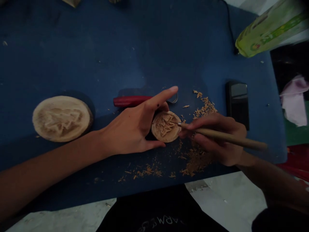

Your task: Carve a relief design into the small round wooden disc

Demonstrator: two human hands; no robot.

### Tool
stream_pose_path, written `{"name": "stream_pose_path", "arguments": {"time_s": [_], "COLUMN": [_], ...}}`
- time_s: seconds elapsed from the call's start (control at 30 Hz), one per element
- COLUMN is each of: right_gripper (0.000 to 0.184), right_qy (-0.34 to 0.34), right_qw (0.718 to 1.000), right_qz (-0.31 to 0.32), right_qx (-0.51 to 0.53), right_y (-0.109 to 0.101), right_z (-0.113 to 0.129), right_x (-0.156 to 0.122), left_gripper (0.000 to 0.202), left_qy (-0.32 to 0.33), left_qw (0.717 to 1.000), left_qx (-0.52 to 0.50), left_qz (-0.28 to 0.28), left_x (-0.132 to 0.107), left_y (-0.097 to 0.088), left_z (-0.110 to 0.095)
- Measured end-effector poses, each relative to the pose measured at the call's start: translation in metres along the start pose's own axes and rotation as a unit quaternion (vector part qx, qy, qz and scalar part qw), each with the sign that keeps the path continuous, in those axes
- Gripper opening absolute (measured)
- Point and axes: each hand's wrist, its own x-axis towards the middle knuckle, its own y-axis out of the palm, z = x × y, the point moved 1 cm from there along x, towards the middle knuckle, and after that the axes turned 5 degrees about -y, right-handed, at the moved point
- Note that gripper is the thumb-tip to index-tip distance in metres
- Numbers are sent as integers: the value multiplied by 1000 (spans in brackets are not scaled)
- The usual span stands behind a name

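My left hand [137,125] grips a small round wooden disc [158,130] from its left side, thumb along the near edge and index finger stretched out past the far edge. The disc's face has a carved relief with loose shavings in it. My right hand [214,137] is closed around a carving tool [224,136] with a long wooden handle, held like a pen. Its thin metal tip touches the carved face near the right side. Behind my left hand lies a red-handled tool [130,101] with a metal loop at its end, partly hidden by my fingers.
A larger oval wood slice [60,119] with a carved relief lies at left on the blue tabletop [108,48]. Wood shavings [198,159] are scattered around my right hand. A black box-like device [238,103], a cable [230,25] and a green-labelled bottle [270,32] are at right.
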Motion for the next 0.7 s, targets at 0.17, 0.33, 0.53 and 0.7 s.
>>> {"name": "stream_pose_path", "arguments": {"time_s": [0.17,0.33,0.53,0.7], "right_gripper": [19,24,17,17], "right_qy": [-48,-24,-22,-57], "right_qw": [998,999,1000,998], "right_qz": [37,13,-2,31], "right_qx": [-23,-30,-16,4], "right_y": [-10,-10,-11,-10], "right_z": [-5,-2,-6,-8], "right_x": [-1,-6,-6,-1], "left_gripper": [121,125,116,123], "left_qy": [8,42,33,25], "left_qw": [999,999,999,998], "left_qx": [-26,-5,-22,-35], "left_qz": [34,24,15,55], "left_x": [2,5,2,2], "left_y": [-2,-3,-2,-5], "left_z": [-8,-10,-10,-12]}}
